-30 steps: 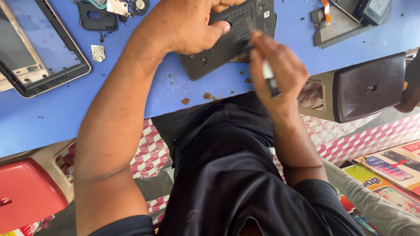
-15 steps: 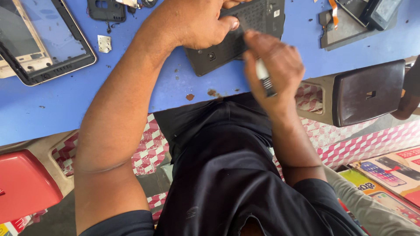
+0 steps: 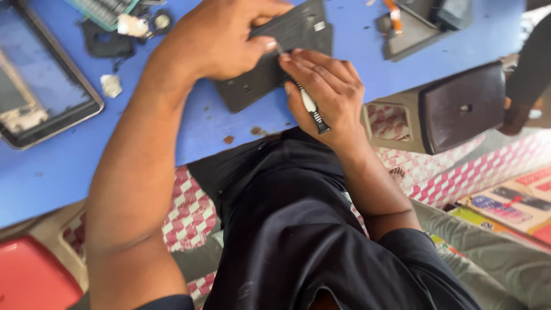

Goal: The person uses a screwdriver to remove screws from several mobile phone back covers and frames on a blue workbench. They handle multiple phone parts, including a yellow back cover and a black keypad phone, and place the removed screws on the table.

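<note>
Left hand (image 3: 218, 40) pressing flat dark device (image 3: 275, 57) on tabletop (image 3: 356, 51); right hand (image 3: 327, 92) gripping screwdriver (image 3: 313, 112). Probably light, stiff, fragile; best held by edges.

left hand (image 3: 221, 40) pins dark panel (image 3: 275, 60) | right hand (image 3: 327, 92) grips screwdriver (image 3: 310, 108) | blue table (image 3: 189, 132)

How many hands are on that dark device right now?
2: the left hand presses on the dark device; the right hand, holding a screwdriver, works at its near edge.
</note>
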